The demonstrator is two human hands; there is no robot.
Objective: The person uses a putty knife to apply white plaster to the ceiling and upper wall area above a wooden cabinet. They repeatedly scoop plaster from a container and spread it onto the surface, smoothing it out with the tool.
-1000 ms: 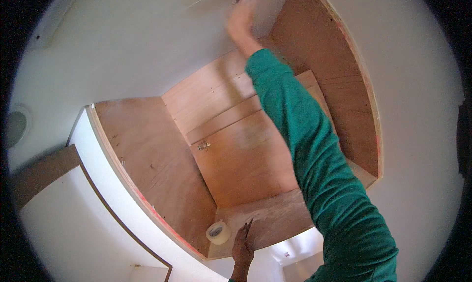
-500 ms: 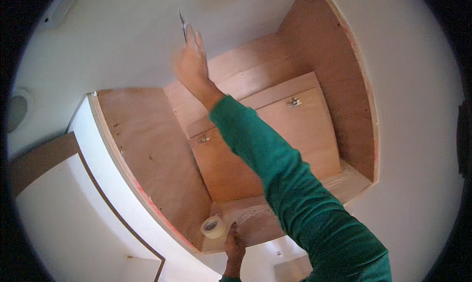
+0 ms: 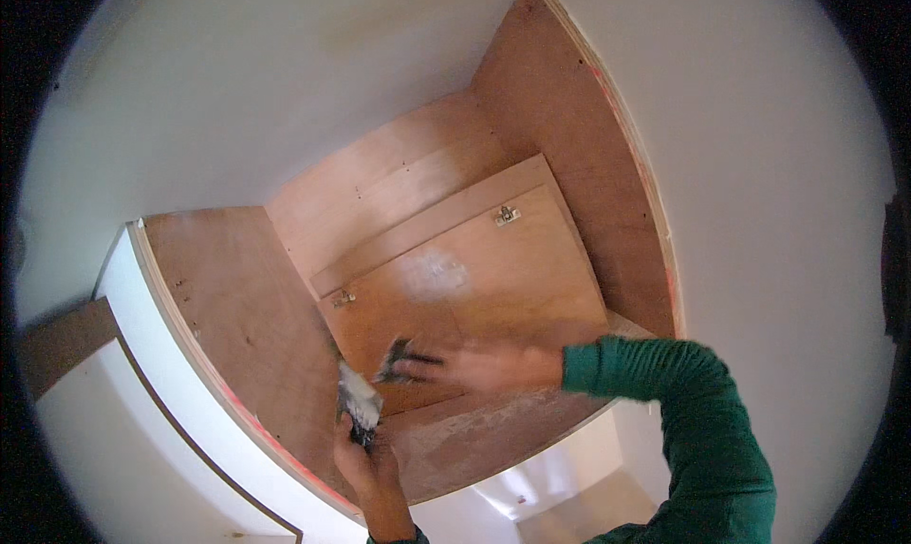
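Note:
My left hand (image 3: 365, 468) is closed around the dark handle of a putty knife (image 3: 359, 392), whose upright blade carries whitish putty. Close beside that blade, my right hand (image 3: 489, 365) grips a scraper (image 3: 395, 361) with a dark, smeared blade. The right hand is somewhat blurred. Whether the two blades touch I cannot tell. Both hands are at the front of an open plywood cabinet (image 3: 228, 297), before a wooden door panel (image 3: 531, 269) leaning inside it.
Metal hinges (image 3: 508, 215) are fixed to the leaning panel, with another board (image 3: 380, 259) behind it. The cabinet's front edge (image 3: 645, 164) curves around the opening. A pale ceiling (image 3: 285, 88) meets it above. A white, brown-edged panel (image 3: 104, 430) stands lower left.
My right hand has come down from the ceiling to the putty knife in my left hand. My left hand has risen and moved left. The tape roll no longer shows, and the view has shifted.

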